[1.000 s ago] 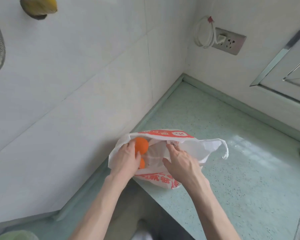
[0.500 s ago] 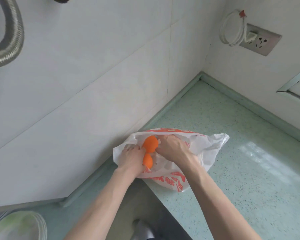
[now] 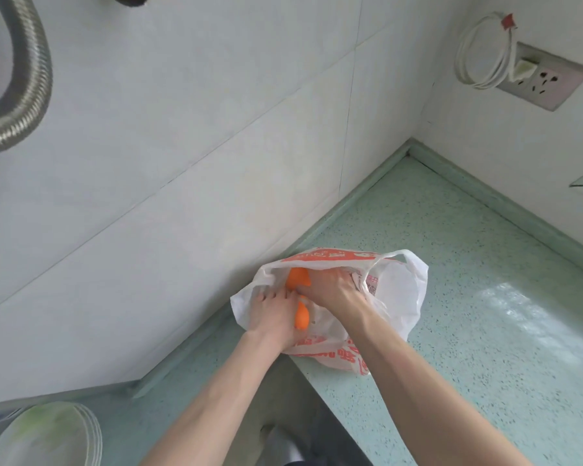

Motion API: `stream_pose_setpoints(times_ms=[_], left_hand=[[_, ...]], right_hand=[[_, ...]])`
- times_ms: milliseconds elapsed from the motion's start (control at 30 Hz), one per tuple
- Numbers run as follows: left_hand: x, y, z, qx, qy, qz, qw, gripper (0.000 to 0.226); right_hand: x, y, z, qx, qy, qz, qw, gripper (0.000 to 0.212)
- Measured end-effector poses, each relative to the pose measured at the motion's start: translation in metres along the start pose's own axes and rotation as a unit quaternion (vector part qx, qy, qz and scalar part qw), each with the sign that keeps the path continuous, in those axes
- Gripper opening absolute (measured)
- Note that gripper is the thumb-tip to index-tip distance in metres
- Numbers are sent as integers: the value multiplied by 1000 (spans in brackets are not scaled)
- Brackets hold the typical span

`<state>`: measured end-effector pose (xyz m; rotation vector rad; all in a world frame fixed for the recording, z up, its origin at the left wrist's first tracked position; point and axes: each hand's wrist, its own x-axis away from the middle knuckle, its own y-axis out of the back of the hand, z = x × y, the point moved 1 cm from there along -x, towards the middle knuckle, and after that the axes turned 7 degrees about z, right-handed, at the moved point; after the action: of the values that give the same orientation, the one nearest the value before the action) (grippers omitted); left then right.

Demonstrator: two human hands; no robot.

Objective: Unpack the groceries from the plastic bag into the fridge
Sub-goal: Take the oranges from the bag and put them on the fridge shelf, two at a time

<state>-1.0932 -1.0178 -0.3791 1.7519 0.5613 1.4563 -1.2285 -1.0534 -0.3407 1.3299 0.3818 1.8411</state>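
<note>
Flexible metal hose (image 3: 31,79) hangs on white tiled wall (image 3: 182,146); left hand (image 3: 271,314) and right hand (image 3: 330,289) reach inside plastic bag (image 3: 401,297), fingers curled round orange fruits (image 3: 297,277), on speckled green desk (image 3: 468,280) corner; socket (image 3: 546,80), coiled cable (image 3: 485,52) at right

The plastic bag (image 3: 398,297) sits at the worktop (image 3: 485,331) edge, close to the tiled wall (image 3: 182,163) on its left, leaving little room there. Both hands fill the bag's mouth. To the right and behind, bare worktop runs to the corner.
</note>
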Motion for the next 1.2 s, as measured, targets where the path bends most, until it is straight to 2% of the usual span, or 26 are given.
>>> stream_pose_setpoints(times_ms=[133, 233, 300, 500, 633, 700, 800, 933, 1067, 1200], left_hand=[[0, -2, -1, -10, 4, -9, 1000, 55], [3, 0, -5, -8, 6, -19, 1000, 67], [6, 4, -9, -3, 2, -24, 1000, 74], [18, 20, -26, 41, -45, -42, 997, 69], [26, 20, -39, 83, -76, -93, 989, 54], [32, 22, -45, 63, -90, -123, 986, 52], [42, 29, -53, 58, -107, -155, 980, 51], [60, 45, -55, 108, -137, -170, 970, 57], [87, 64, -47, 151, -161, -227, 949, 65], [111, 82, -34, 183, -164, -272, 931, 62]], right_hand=[[7, -3, -5, -44, -21, -29, 998, 44], [-1, -16, -23, -68, -34, -42, 996, 40], [2, -18, -29, -70, -28, -32, 997, 28], [46, -3, -36, -96, -61, -94, 989, 53], [68, -1, -46, -134, -74, -146, 977, 54], [81, 1, -52, -143, -79, -168, 972, 55], [105, 5, -58, -151, -67, -210, 964, 60], [142, 15, -57, -145, -68, -262, 952, 62], [175, 21, -49, -151, -65, -303, 939, 70], [204, 23, -37, -180, -38, -362, 914, 69]])
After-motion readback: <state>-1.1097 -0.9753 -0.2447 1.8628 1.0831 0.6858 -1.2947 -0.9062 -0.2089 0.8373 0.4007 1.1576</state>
